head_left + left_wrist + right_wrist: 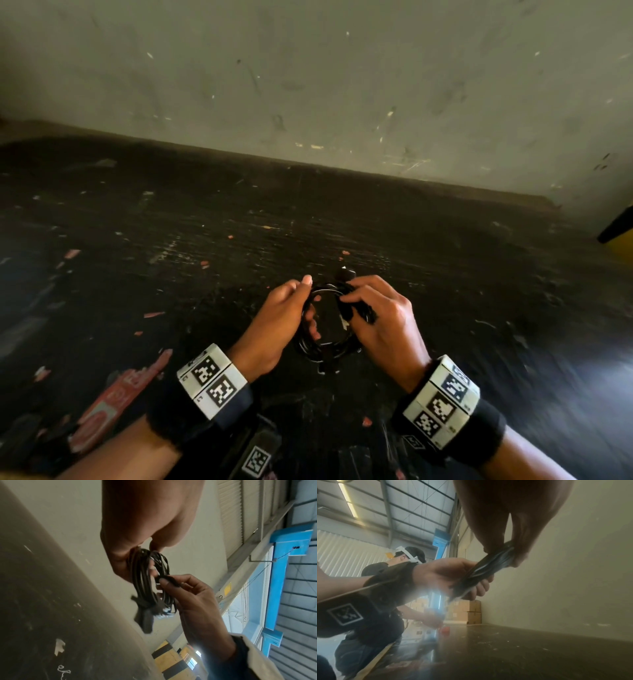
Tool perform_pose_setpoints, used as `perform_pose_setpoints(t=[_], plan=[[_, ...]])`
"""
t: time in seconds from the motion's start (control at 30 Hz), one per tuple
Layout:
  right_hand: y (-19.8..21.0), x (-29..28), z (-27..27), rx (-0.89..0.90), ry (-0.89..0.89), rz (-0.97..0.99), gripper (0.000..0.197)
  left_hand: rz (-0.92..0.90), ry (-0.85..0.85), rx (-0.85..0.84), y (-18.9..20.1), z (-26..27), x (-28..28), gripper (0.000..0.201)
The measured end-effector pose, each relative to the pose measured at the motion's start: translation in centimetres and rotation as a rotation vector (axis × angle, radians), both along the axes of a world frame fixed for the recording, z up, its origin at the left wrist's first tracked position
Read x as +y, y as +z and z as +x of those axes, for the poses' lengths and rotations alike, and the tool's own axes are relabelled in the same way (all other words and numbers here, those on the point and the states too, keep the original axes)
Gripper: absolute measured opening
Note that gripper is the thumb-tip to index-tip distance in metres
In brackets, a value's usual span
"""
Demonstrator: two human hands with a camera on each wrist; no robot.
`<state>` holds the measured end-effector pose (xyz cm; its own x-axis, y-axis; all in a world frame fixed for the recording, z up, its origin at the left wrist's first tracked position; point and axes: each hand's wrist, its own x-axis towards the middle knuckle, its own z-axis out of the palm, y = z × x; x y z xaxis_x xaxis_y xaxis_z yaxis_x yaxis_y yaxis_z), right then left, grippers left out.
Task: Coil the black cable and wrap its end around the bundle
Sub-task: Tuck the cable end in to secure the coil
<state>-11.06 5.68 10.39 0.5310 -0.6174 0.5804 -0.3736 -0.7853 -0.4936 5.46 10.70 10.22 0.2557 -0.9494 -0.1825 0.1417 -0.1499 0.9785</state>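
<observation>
Both hands hold the black cable (325, 320) in the air just above the dark, scuffed counter (171, 240), close to the person's body. Wound into a round bundle of several loops, the cable sits between the two hands. At the bundle's left side, the left hand (277, 322) has its fingers curled through the loops and its thumb over the top. At the right side, the right hand (380, 318) pinches a strand between thumb and forefinger, its other fingers curled. From the left wrist view, a black plug (145, 619) hangs from the far end of the bundle. Behind the counter rises a pale, scratched wall (342, 85). Beyond the left hand in the right wrist view, another person (385, 601) bends over beside stacked cardboard boxes (465, 611).
</observation>
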Motion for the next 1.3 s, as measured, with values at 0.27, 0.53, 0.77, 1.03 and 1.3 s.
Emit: perform_pose_setpoints(t=[0.27, 0.53, 0.77, 1.03, 1.3], plan=[[0.5, -0.2, 0.5, 0.149, 0.050, -0.094, 0.016, -0.003, -0.040, -0.076, 0.6, 0.0, -0.1, 0.037], [0.1, -0.2, 0.3, 0.154, 0.049, -0.145, 0.019, 0.069, -0.175, 0.118, 0.9, 0.5, -0.6, 0.030], [0.5, -0.3, -0.2, 0.172, 0.046, -0.119, 0.026, 0.037, -0.078, 0.150, 0.9, 0.3, -0.8, 0.023], [2.3, -1.0, -0.2, -0.016, 0.006, 0.093, 0.015, -0.124, -0.091, -0.035, 0.9, -0.6, -0.2, 0.023], [3.2, -0.8, 0.5, -0.224, 0.034, 0.390, 0.010, -0.163, -0.161, -0.128, 1.7, -0.5, 0.1, 0.023]])
